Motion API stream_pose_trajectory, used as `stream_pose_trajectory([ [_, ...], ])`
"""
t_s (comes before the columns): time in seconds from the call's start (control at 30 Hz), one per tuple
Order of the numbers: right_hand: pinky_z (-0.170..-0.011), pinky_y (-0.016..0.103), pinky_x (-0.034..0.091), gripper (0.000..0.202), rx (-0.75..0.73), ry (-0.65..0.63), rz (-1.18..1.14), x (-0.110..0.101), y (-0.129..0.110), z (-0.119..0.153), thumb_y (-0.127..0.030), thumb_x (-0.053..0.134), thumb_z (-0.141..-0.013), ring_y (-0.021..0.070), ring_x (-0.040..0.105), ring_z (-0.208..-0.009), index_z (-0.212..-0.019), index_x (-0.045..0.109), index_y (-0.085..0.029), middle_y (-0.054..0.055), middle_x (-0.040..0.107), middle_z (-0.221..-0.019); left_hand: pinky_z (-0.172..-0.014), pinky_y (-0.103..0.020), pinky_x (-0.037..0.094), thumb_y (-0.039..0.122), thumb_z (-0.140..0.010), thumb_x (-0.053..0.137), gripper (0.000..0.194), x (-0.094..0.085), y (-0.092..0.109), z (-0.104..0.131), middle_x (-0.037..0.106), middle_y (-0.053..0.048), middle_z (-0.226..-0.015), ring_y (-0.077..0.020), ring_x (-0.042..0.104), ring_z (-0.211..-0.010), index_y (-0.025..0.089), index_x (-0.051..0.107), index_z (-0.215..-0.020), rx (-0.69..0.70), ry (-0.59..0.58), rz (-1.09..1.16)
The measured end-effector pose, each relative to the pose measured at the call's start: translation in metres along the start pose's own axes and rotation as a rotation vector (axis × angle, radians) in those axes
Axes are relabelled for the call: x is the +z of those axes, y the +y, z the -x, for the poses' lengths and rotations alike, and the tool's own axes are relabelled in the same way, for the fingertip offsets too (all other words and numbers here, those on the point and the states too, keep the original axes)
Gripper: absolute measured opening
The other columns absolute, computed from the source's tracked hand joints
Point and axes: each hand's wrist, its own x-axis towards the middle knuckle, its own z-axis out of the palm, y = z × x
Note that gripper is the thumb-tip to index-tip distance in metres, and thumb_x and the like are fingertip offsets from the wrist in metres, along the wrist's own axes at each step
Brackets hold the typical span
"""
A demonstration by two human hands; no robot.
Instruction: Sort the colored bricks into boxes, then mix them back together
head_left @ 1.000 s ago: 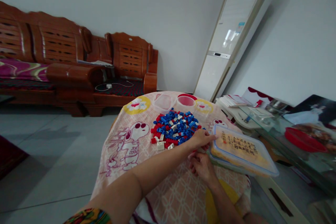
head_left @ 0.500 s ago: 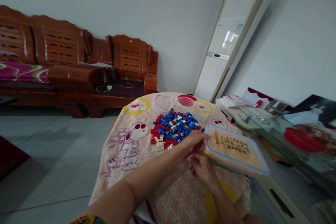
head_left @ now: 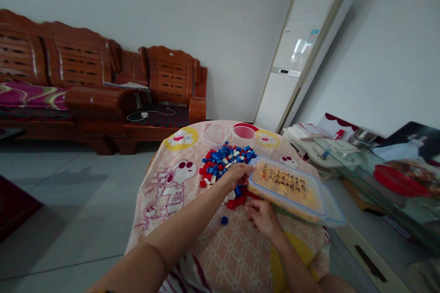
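My left hand (head_left: pixel 238 175) has its fingers closed on the left corner of a blue-edged plastic lid (head_left: pixel 288 187), yellowish with black characters. Beneath the lid, a clear plastic box (head_left: pixel 335 210) shows at the right. A heap of red, blue and white toy bricks (head_left: pixel 225 158) lies on the table beyond and partly under my left hand. Beside the lid's front edge, my right hand (head_left: pixel 264 219) has curled fingers close to some red bricks (head_left: pixel 236 203); whether it holds one is hidden. On the cloth to its left lies a round blue piece (head_left: pixel 224 220).
A patterned cloth covers the round table (head_left: pixel 233 247). At its back stand a clear plastic tub (head_left: pixel 215 136) and a round pink-and-white container (head_left: pixel 244 132). A glass-topped stand (head_left: pixel 364 178) holding a red dish (head_left: pixel 395 181) is on the right; wooden seats (head_left: pixel 168 78) stand behind.
The lid has slid left over the clear box, along with my left hand. More bricks show in front of the left hand, and the round blue piece has come into sight. My right hand has barely moved.
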Motion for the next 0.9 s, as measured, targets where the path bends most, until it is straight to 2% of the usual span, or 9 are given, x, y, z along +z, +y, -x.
stream_pose_trajectory([
  [0.13,-0.042,0.019,0.032,0.023,0.037,-0.016,-0.049,-0.002,-0.001,0.003,-0.036,0.052,-0.080,0.0088,0.045,-0.044,-0.071,0.062,-0.017,-0.003,0.053,-0.056,-0.052,-0.021,0.044,0.043,-0.047,0.086,0.045,0.008,0.002,0.000,0.056,0.004,-0.055,-0.0084,0.053,-0.052,0.015,0.054,-0.061,0.089,0.049,-0.032],
  [0.27,-0.045,0.019,0.034,0.022,-0.013,-0.028,-0.026,-0.002,-0.001,0.006,-0.034,0.053,-0.080,0.0094,0.048,-0.048,-0.067,0.061,-0.017,-0.002,0.054,-0.057,-0.053,-0.023,0.046,0.037,-0.044,0.086,0.042,-0.004,0.008,0.017,0.056,0.003,-0.054,-0.0100,0.054,-0.052,0.015,0.053,-0.059,0.154,0.113,0.034],
  [0.43,-0.048,0.021,0.038,0.021,-0.124,-0.024,0.078,0.000,-0.008,0.009,-0.031,0.054,-0.080,0.0109,0.051,-0.050,-0.067,0.066,-0.017,0.000,0.059,-0.059,-0.047,-0.021,0.041,0.029,-0.047,0.082,0.035,-0.047,0.016,0.050,0.054,0.004,-0.051,-0.0078,0.050,-0.045,0.015,0.051,-0.056,0.210,0.190,0.125],
  [0.57,-0.042,0.019,0.037,0.023,0.011,-0.018,-0.001,0.000,-0.009,0.010,-0.036,0.056,-0.079,0.0097,0.052,-0.045,-0.076,0.068,-0.017,0.000,0.061,-0.060,-0.045,-0.019,0.040,0.027,-0.051,0.079,0.036,-0.087,0.017,0.066,0.051,0.005,-0.046,-0.0073,0.048,-0.043,0.015,0.045,-0.050,0.205,0.225,0.169],
  [0.67,-0.035,0.018,0.035,0.030,0.105,-0.054,-0.138,-0.002,-0.005,0.007,-0.044,0.058,-0.076,0.0091,0.051,-0.040,-0.079,0.066,-0.016,-0.001,0.061,-0.060,-0.047,-0.020,0.044,0.023,-0.052,0.078,0.030,-0.113,0.013,0.073,0.053,0.004,-0.048,-0.0084,0.051,-0.045,0.015,0.048,-0.052,0.184,0.293,0.222],
  [0.77,-0.033,0.019,0.037,0.036,0.146,-0.084,-0.270,-0.005,-0.002,0.006,-0.050,0.061,-0.072,0.0107,0.053,-0.038,-0.080,0.064,-0.015,0.001,0.063,-0.059,-0.048,-0.020,0.047,0.017,-0.055,0.076,0.022,-0.134,0.010,0.082,0.057,0.003,-0.052,-0.0099,0.054,-0.047,0.014,0.055,-0.061,0.140,0.340,0.266],
  [0.9,-0.031,0.023,0.038,0.037,0.225,-0.037,-0.410,-0.004,-0.004,0.006,-0.052,0.060,-0.071,0.0144,0.054,-0.037,-0.076,0.062,-0.016,0.003,0.062,-0.053,-0.048,-0.022,0.048,0.013,-0.058,0.073,0.016,-0.156,0.004,0.097,0.061,0.000,-0.054,-0.0131,0.058,-0.049,0.013,0.059,-0.064,0.094,0.320,0.337],
])
